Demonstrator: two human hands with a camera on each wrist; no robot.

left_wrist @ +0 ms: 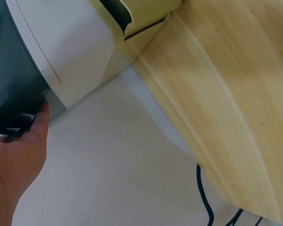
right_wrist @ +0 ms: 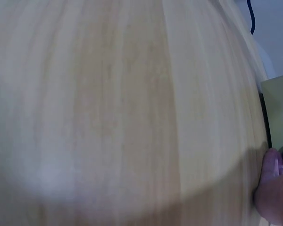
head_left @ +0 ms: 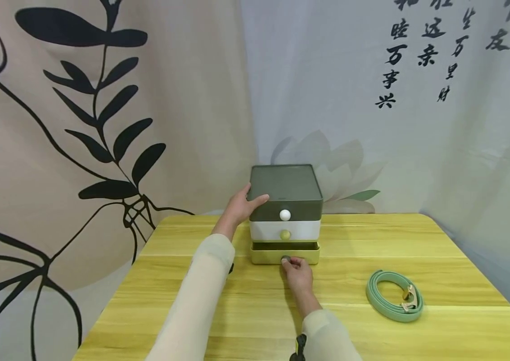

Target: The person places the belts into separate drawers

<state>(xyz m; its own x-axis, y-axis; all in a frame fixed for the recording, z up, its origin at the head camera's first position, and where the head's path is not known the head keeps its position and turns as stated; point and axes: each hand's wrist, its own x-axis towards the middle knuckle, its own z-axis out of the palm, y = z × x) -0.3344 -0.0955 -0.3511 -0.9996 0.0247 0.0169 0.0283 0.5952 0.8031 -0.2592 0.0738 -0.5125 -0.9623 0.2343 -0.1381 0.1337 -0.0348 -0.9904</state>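
A small three-tier drawer box [head_left: 286, 183] stands at the back of the table, dark grey-green on top, white in the middle, yellow-green at the bottom. Its bottom drawer [head_left: 261, 256] is pulled partly out, showing a dark gap above its front. My right hand [head_left: 300, 277] pinches that drawer's dark round knob [head_left: 285, 258] between thumb and fingers. At the upper left corner of the box rests my left hand [head_left: 239, 206], thumb across the top front edge and fingers along the side. The left wrist view shows this left hand [left_wrist: 23, 155] against the dark top tier [left_wrist: 19, 80].
A coiled green belt [head_left: 395, 296] with a gold-coloured buckle lies on the wooden table [head_left: 444, 260] to the right. Behind the table's back edge hangs a printed cloth [head_left: 201, 100] with dark plants and writing. The middle drawer has a yellow-green knob [head_left: 285, 234].
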